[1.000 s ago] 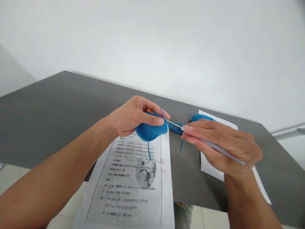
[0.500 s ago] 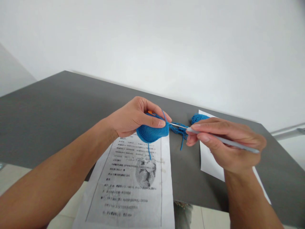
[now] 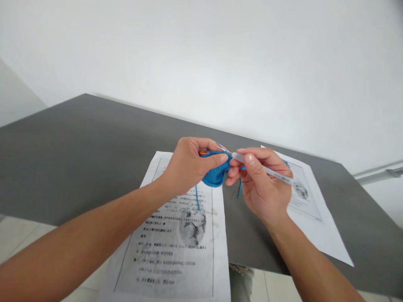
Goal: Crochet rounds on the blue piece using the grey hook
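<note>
My left hand [image 3: 189,165] is closed around a round blue crocheted piece [image 3: 215,176], thumb pressed on its upper edge. An orange stitch marker [image 3: 203,152] peeks out by my fingers. My right hand [image 3: 261,184] pinches a grey-white crochet hook [image 3: 267,170], whose tip meets the piece's rim right beside my left thumb. Two blue yarn tails [image 3: 197,199] hang down below the piece. Both hands hover just above the grey table [image 3: 78,142].
A printed instruction sheet [image 3: 176,235] with text and a photo lies under my hands and overhangs the table's near edge. A second printed sheet [image 3: 311,209] lies to the right. A white wall stands behind the table; pale floor tiles show below.
My right hand has moved left, bringing the hook's tip up to the crocheted piece; my left hand shifted slightly right. The right-hand sheet now shows fully and the yarn ball is hidden.
</note>
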`<state>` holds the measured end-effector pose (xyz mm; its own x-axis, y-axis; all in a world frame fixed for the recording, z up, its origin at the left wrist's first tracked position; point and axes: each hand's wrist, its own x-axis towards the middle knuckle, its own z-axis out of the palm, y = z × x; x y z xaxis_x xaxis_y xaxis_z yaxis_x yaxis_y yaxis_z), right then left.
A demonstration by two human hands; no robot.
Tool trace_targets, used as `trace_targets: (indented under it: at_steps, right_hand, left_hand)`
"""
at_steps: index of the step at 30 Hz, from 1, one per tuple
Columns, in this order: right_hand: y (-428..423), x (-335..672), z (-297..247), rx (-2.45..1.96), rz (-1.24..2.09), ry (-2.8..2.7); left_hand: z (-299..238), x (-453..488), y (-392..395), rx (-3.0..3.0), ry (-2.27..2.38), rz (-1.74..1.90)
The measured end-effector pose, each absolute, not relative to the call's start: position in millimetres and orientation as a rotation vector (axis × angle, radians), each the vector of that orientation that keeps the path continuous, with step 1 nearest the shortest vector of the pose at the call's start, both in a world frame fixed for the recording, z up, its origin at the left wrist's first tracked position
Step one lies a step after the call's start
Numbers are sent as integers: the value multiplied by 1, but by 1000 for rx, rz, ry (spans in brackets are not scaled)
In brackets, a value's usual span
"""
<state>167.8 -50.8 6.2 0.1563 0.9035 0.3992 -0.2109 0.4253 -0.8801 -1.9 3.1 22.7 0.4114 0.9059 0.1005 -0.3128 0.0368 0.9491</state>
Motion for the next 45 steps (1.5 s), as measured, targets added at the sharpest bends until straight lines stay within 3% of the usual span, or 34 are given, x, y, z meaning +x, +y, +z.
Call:
trace_targets:
  at_steps: [6, 36, 45]
  right_hand:
    - [-50, 164, 6, -718, 849, -1152]
    - [-52, 162, -2, -775, 441, -1330]
    - [-53, 168, 3, -723, 693, -1263]
  left_hand:
    - [25, 1, -3, 972, 473, 919]
    - [21, -1, -1, 1102, 595, 989]
    - [23, -4, 1, 987, 479, 911]
